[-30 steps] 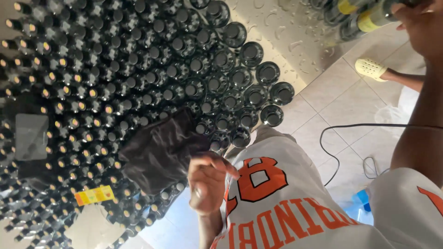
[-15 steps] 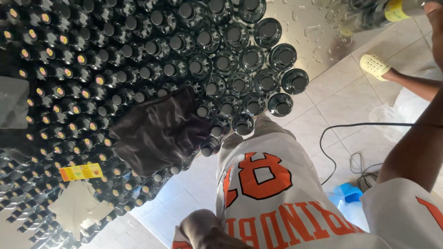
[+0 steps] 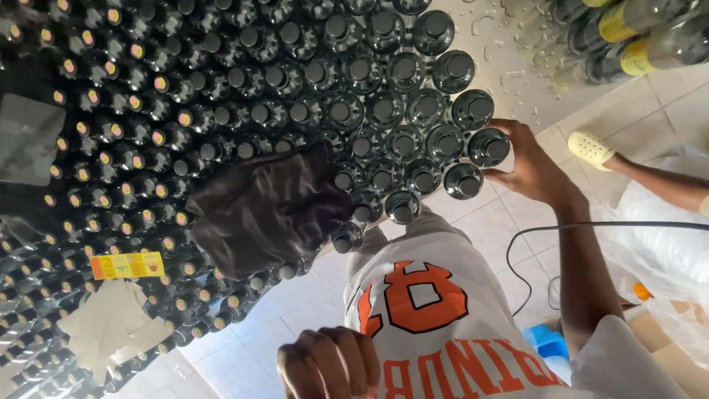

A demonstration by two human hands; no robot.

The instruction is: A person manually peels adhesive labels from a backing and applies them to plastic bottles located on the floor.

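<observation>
Nearest the camera I log the left hand (image 3: 330,363) at the bottom edge, curled into a loose fist by the white shirt with orange print (image 3: 436,325); I see nothing in it.

Beyond the shirt, a pale tiled floor (image 3: 487,222) shows, crossed by a black cable (image 3: 591,229), with a blue object (image 3: 548,341) low at right and clear plastic bagging (image 3: 665,244) at the right edge.

Further out, the right hand (image 3: 533,166) has fingers wrapped on the end bottle (image 3: 489,146), a dark glass bottle with a black cap standing at the outer corner of a dense field of dark bottles (image 3: 221,111) that fills the upper left. The grip is closed around its shoulder.

A dark brown cloth (image 3: 266,207) lies draped over the caps near the field's near edge. A yellow and orange label (image 3: 127,264) and grey paper scraps (image 3: 111,329) lie among the bottles at left.

Beyond the bottles, the surface is a wet, shiny tabletop (image 3: 517,66) beaded with water drops. At top right lie bottles with yellow labels (image 3: 635,37). Another person's foot in a pale yellow clog (image 3: 591,148) stands on the tiles.
</observation>
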